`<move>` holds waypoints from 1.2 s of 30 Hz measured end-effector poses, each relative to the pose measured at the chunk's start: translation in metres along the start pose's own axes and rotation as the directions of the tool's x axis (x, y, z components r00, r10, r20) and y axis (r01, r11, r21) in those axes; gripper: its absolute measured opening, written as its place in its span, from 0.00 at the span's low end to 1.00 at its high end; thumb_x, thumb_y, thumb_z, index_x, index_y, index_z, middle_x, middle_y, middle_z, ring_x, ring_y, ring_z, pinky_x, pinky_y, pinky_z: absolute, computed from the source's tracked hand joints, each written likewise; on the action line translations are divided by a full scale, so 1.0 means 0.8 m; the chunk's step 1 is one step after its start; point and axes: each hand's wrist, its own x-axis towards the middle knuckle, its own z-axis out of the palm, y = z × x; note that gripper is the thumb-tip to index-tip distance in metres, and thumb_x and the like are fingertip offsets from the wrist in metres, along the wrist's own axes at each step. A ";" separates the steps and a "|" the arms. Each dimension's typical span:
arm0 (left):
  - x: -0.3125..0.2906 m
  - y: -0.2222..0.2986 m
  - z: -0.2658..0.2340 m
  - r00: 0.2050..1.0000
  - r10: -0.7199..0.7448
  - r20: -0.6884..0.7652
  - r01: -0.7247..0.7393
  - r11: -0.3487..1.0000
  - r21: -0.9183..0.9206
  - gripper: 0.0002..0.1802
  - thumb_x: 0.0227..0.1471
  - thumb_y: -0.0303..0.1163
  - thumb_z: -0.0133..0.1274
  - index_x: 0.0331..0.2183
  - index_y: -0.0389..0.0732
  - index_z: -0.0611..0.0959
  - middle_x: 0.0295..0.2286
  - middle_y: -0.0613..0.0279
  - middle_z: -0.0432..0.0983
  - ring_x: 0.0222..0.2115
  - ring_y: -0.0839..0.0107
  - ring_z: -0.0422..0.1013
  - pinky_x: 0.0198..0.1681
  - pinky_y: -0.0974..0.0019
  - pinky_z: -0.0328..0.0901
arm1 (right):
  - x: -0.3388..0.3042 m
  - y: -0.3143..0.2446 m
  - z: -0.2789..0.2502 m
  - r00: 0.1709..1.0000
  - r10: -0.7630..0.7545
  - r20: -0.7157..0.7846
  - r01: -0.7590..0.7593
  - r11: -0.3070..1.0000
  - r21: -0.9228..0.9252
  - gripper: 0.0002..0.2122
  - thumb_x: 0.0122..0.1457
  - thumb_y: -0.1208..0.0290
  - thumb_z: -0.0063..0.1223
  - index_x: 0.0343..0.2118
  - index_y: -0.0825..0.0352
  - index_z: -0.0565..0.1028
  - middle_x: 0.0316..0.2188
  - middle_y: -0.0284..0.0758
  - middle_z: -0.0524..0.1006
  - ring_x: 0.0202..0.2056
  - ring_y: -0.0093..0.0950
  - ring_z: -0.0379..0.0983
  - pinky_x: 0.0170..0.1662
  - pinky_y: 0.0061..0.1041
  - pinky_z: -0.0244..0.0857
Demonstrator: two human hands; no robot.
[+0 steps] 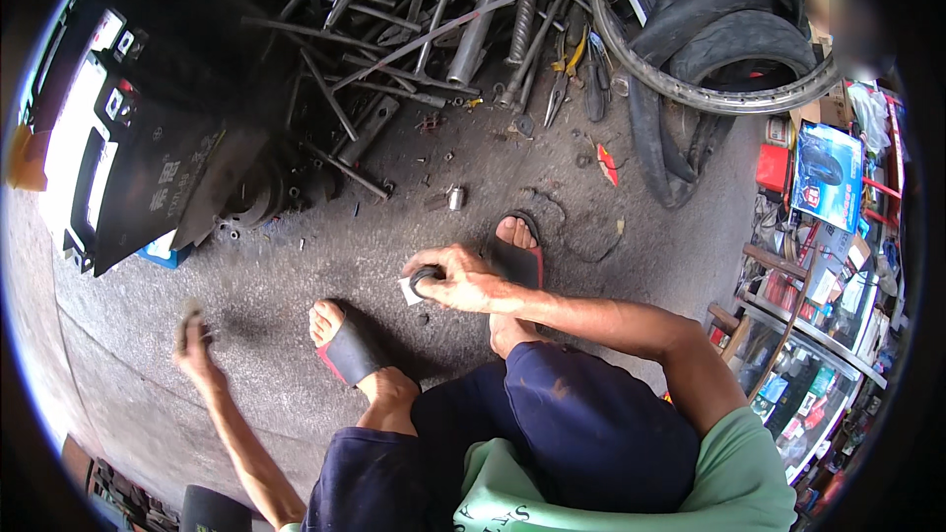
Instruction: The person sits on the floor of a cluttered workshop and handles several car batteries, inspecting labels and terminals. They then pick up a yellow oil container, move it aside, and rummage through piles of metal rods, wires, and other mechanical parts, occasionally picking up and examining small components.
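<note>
Out to the left, away from my left foot, my left hand (197, 347) is raised above the concrete floor. Motion smears its fingers, and a small brownish blur shows at their tips that I cannot make out. My right hand (461, 278) is closed in front of my body, between my two sandalled feet. It grips a black ring (426, 279), and a small white piece (409, 292) sticks out beside the ring. A short metal cylinder (456, 198) stands on the floor beyond this hand.
Many metal rods and pipes (478, 34) are heaped at the far side, with pliers (557, 94) beside them. A wheel rim (709, 99) and black tyres (749, 34) lie far right. Dark boxes (163, 172) stand left; a glass display case (803, 384) stands right.
</note>
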 end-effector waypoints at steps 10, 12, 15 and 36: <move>-0.171 0.159 0.209 0.552 -0.222 0.803 0.710 0.631 -0.313 0.21 0.50 0.18 0.51 0.49 0.31 0.75 0.40 0.56 0.74 0.37 0.67 0.73 0.45 0.61 0.73 | 0.005 -0.063 0.038 0.951 -0.303 -0.055 0.282 0.929 -0.241 0.14 0.49 0.68 0.60 0.39 0.65 0.78 0.35 0.43 0.77 0.38 0.43 0.76 0.43 0.40 0.69; -0.177 0.179 0.219 0.575 -0.204 0.792 0.773 0.452 -0.444 0.13 0.50 0.17 0.53 0.41 0.25 0.79 0.40 0.50 0.76 0.38 0.61 0.77 0.39 0.51 0.78 | -0.001 -0.063 0.032 0.924 -0.364 -0.117 0.300 0.880 -0.367 0.14 0.50 0.67 0.61 0.41 0.63 0.78 0.38 0.39 0.75 0.41 0.39 0.75 0.46 0.38 0.69; -0.168 0.160 0.221 0.551 -0.205 0.809 0.729 0.589 -0.348 0.12 0.58 0.26 0.53 0.42 0.29 0.79 0.35 0.55 0.78 0.30 0.65 0.77 0.32 0.60 0.78 | 0.002 -0.055 0.030 0.939 -0.341 -0.049 0.295 0.868 -0.400 0.15 0.49 0.66 0.62 0.40 0.64 0.78 0.39 0.39 0.73 0.44 0.42 0.73 0.46 0.39 0.68; -0.150 0.122 0.225 0.636 -0.325 0.700 0.657 0.703 -0.270 0.11 0.60 0.33 0.53 0.33 0.33 0.78 0.27 0.55 0.77 0.17 0.66 0.74 0.16 0.70 0.65 | 0.074 -0.008 -0.095 0.912 0.256 -0.320 -0.323 0.930 -0.176 0.23 0.52 0.50 0.63 0.34 0.70 0.79 0.24 0.40 0.80 0.24 0.32 0.78 0.31 0.34 0.73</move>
